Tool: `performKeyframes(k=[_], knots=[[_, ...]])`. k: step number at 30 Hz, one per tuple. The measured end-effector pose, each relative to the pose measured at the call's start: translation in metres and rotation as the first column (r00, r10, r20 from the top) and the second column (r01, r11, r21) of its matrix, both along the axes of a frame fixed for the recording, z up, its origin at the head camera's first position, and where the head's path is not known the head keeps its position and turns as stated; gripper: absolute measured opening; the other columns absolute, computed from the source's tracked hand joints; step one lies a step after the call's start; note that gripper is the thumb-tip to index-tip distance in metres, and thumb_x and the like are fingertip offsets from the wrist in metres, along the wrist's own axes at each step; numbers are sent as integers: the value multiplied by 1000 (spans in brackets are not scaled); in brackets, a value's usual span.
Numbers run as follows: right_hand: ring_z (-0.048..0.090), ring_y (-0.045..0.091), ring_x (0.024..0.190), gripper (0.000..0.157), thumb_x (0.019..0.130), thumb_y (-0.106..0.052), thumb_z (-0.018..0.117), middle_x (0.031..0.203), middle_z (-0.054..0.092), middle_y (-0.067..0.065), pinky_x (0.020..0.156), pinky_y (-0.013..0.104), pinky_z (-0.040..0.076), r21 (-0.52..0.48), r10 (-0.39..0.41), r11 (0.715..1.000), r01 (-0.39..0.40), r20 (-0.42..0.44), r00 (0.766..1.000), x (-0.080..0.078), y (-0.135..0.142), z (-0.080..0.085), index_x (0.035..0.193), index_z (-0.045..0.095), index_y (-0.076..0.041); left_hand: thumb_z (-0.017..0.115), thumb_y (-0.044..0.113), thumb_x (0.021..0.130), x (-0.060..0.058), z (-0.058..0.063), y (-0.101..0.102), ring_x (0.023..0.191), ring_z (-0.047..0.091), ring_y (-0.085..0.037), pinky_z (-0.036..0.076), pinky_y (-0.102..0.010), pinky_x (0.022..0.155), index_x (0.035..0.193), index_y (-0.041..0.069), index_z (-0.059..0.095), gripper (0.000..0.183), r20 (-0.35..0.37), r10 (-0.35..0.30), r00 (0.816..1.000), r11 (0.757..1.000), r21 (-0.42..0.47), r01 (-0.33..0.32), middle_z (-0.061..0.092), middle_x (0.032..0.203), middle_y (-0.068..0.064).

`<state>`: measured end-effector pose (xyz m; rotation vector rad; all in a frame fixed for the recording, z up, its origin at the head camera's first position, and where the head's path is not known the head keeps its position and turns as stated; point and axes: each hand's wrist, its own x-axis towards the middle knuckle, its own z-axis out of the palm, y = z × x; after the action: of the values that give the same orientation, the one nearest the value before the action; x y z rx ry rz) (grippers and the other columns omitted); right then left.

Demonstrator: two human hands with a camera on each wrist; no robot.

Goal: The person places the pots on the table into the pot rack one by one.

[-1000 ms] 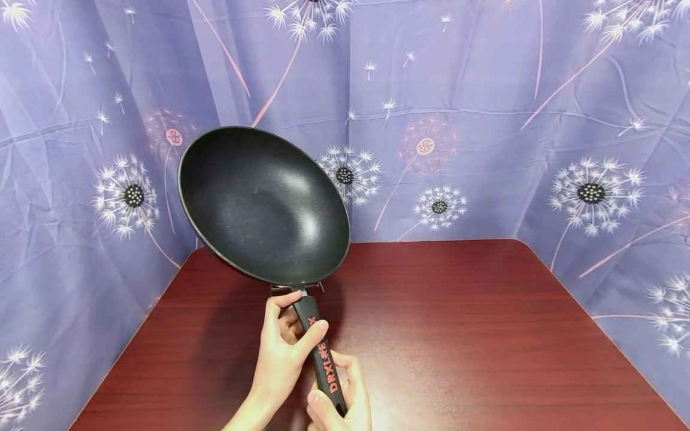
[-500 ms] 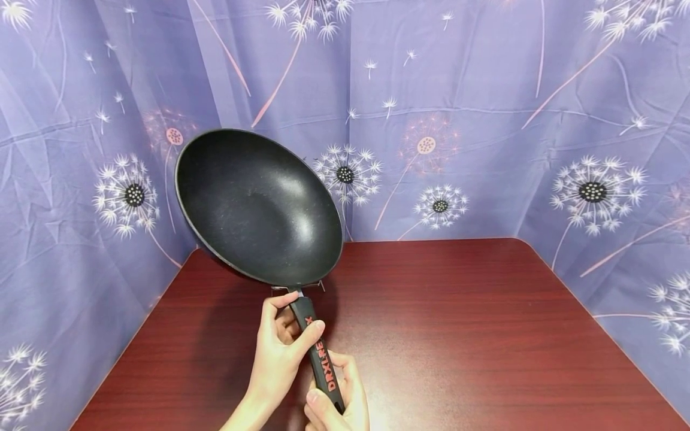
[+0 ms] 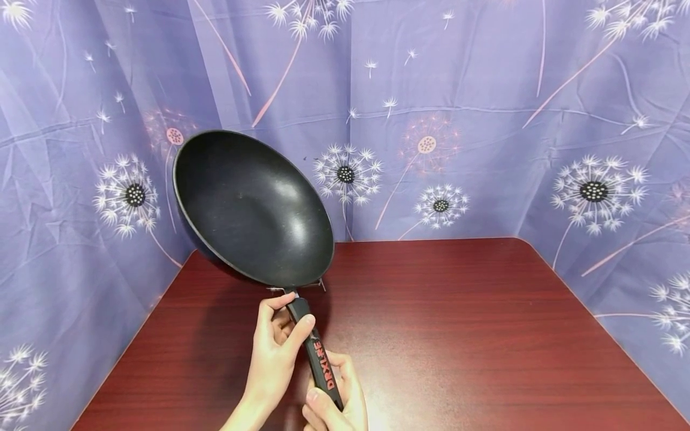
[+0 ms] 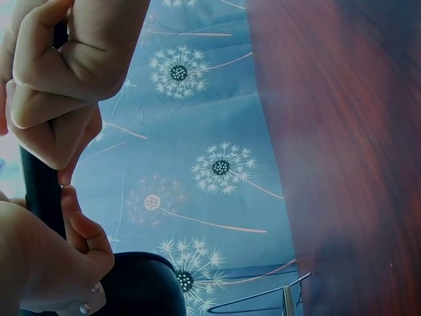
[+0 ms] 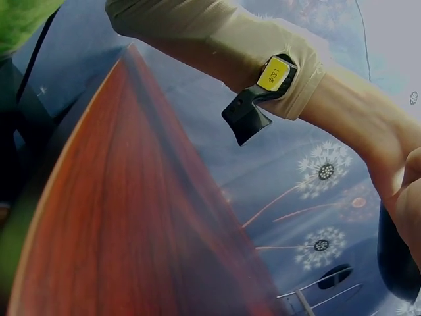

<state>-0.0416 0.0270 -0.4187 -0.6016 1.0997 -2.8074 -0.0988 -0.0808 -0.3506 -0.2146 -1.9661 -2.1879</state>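
A black wok (image 3: 253, 206) is held up at a tilt over the table, its dark hollow inside turned towards me. Its black handle (image 3: 321, 365) bears red lettering and slants down to the right. Close below the pan, my left hand (image 3: 269, 359) pinches the upper handle, thumb across the front and index finger at the metal neck. My right hand (image 3: 339, 395) grips the handle's lower end, thumb in front and fingers behind. The left wrist view shows curled fingers (image 4: 59, 99) round the handle above the other hand.
Thin metal wire legs (image 3: 321, 285) show behind the wok, most of that item hidden; the left wrist view has the wire stand (image 4: 287, 299) on the table. A reddish wooden table (image 3: 458, 329) lies beneath. Purple dandelion-print curtains (image 3: 485, 72) enclose its back and sides.
The wok has shifted slightly left and turned a little, its right rim moving inward. Both hands drift left with it, keeping hold. The left thumb now covers the upper end of the lettering.
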Motion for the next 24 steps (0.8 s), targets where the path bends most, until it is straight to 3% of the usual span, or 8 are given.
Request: performKeyframes(k=[9, 16, 24], knots=[[23, 4, 42, 46, 95, 8, 42, 82, 53, -6, 31, 28, 9, -55, 38, 998, -39, -9, 999, -3, -4, 1, 137, 36, -9, 60, 5, 97, 0, -1, -6, 91, 63, -11, 53, -19, 79, 132, 5, 41, 40, -18, 18, 1000, 999, -35, -19, 58, 115, -9], [34, -3, 46, 41, 94, 2, 48, 81, 51, -6, 35, 25, 16, -24, 55, 998, -54, 42, 998, -3, -3, 3, 132, 40, -13, 57, 8, 100, 1, -1, -9, 94, 62, -8, 51, -18, 81, 131, 10, 46, 33, -32, 31, 999, 997, -63, -33, 59, 109, -8], [30, 0, 45, 39, 95, 5, 43, 75, 47, -5, 31, 27, 11, -91, 87, 992, -85, 11, 996, -7, -5, 3, 131, 41, -9, 56, 12, 101, 1, -1, -13, 89, 62, -9, 51, -20, 77, 130, 14, 48, 30, -36, 33, 999, 996, -84, -36, 61, 101, -7]])
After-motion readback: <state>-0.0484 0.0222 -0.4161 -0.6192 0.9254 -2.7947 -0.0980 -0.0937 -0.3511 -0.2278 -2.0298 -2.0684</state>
